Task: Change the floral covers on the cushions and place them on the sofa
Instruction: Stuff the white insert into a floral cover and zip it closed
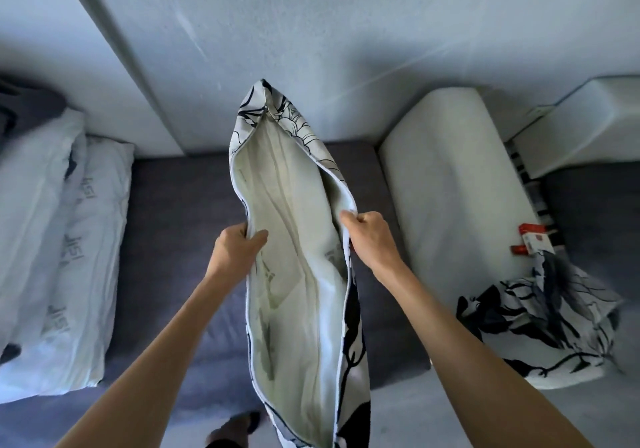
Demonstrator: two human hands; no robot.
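I hold a black-and-white floral cushion cover [351,312] upright over the grey sofa seat [180,212], its mouth spread wide so the pale inside [294,239] faces me. My left hand [239,245] grips the left edge of the opening, thumb inside. My right hand [367,231] pinches the right edge. A bare white cushion [453,184] lies on the sofa to the right. A second floral cover [540,319] lies crumpled at its near end.
Two white pillows with printed logos [65,239] are stacked at the left on the sofa. The sofa's pale backrest [277,49] rises behind. A red and white packet [533,239] and a striped fabric sit right of the bare cushion. My foot [235,427] shows below.
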